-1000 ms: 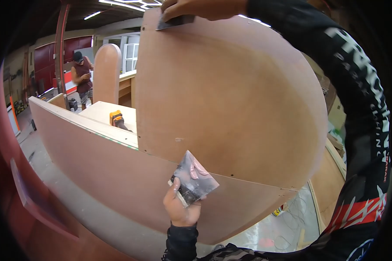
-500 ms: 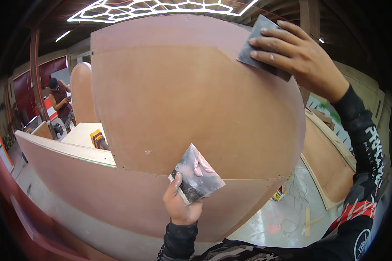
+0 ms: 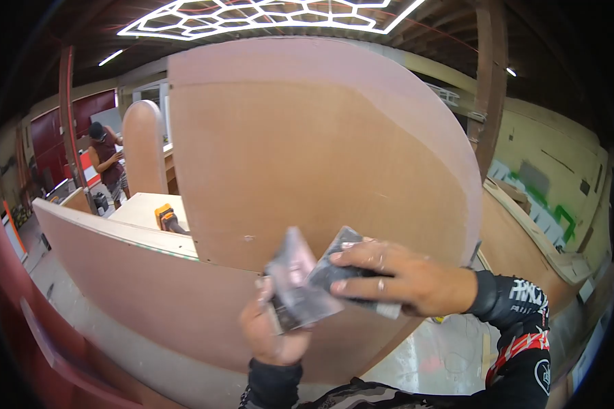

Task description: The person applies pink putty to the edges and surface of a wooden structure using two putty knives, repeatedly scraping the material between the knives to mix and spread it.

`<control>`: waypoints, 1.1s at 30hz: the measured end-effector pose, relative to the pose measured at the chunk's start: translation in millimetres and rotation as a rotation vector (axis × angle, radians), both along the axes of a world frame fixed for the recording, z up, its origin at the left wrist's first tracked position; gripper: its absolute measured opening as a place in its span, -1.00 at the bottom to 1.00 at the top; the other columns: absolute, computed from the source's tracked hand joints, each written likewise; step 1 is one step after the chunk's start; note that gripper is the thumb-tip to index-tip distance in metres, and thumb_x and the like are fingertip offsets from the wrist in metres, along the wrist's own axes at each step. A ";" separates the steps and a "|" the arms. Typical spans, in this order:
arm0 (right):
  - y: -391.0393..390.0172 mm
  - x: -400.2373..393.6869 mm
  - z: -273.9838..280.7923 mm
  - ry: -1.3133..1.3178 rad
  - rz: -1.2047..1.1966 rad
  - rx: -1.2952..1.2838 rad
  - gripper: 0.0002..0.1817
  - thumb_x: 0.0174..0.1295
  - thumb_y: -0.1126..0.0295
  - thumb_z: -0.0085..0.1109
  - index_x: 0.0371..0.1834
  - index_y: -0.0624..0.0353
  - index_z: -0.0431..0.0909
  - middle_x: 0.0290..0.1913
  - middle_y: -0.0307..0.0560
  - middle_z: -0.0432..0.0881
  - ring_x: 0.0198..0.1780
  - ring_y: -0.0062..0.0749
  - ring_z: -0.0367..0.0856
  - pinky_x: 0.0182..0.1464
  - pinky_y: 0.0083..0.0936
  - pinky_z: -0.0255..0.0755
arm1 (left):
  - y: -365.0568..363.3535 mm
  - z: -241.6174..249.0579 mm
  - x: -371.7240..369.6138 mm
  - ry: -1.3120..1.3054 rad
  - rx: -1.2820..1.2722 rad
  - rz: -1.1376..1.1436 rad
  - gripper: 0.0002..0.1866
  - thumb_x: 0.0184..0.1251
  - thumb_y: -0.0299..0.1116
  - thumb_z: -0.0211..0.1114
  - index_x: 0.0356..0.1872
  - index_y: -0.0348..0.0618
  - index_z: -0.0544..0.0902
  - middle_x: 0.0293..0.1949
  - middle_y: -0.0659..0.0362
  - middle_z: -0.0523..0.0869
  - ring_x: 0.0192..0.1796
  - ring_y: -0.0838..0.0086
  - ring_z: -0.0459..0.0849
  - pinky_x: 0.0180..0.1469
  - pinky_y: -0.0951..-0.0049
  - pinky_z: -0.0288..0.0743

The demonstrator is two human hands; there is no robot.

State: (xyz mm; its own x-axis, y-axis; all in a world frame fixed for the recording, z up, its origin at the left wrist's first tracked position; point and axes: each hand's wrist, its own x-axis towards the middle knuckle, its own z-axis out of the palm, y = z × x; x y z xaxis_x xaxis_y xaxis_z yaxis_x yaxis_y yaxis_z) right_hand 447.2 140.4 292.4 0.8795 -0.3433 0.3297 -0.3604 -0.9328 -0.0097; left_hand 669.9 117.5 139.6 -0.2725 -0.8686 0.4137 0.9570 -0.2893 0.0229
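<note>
My left hand (image 3: 277,334) grips a square putty knife (image 3: 295,283) from below, its blade carrying smeared pink filler and blurred by motion. My right hand (image 3: 416,276) is closed around a second dark putty knife (image 3: 338,262), fingers lying across its blade. The two blades meet or overlap in front of me; whether they touch is hard to tell. Behind them stands a large curved plywood panel (image 3: 286,150) with a pink filler band along its top and right edge. Below it runs a pinkish lower panel (image 3: 136,286).
A yellow and black power tool (image 3: 168,218) rests on a pale wood surface at left. Beyond it are a rounded-top panel (image 3: 143,146) and another person (image 3: 106,160). Another wooden panel (image 3: 532,232) stands at right, near a post (image 3: 490,88).
My right hand has come down from the panel's upper right edge to the left-hand putty knife. The view has shifted slightly, and the left-hand blade has turned.
</note>
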 end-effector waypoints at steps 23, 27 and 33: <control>-160.0 59.5 281.1 0.201 -0.329 -0.400 -0.73 0.02 0.65 -0.03 -0.24 0.32 0.63 -0.36 -0.12 0.66 -0.29 -0.36 0.53 -0.19 -0.34 0.46 | -7.7 -20.6 24.6 -0.214 0.372 0.502 -0.80 0.48 -0.28 0.11 0.00 -0.05 0.57 -0.18 0.27 0.74 -0.21 0.44 0.76 -0.42 0.42 0.59; -109.6 -26.3 244.0 0.043 -0.242 -0.351 -0.70 0.17 0.65 0.06 -0.03 0.24 0.60 -0.08 -0.06 0.67 -0.01 -0.32 0.59 0.13 -0.40 0.45 | -11.6 -7.4 13.2 -0.252 0.316 0.460 -0.79 0.48 -0.29 0.10 0.03 -0.06 0.56 -0.16 0.26 0.73 -0.19 0.41 0.75 -0.39 0.37 0.60; -49.3 -95.0 184.8 -0.163 -0.292 -0.469 -0.49 0.16 0.77 -0.02 0.17 0.22 0.62 0.16 0.01 0.68 0.16 -0.21 0.65 0.23 -0.34 0.48 | -9.2 14.4 -7.2 -0.240 0.255 0.310 -0.71 0.49 -0.28 0.09 0.11 -0.15 0.54 -0.07 0.18 0.74 -0.10 0.35 0.75 -0.09 0.26 0.70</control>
State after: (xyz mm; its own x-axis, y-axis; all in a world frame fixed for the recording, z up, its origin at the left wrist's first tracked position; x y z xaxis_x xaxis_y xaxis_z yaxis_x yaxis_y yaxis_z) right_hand 352.2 91.2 477.2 0.6951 -0.3484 0.6288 -0.6321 -0.7128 0.3038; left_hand 662.7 108.3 154.0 -0.0457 -0.9900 0.1337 0.9754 -0.0153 0.2201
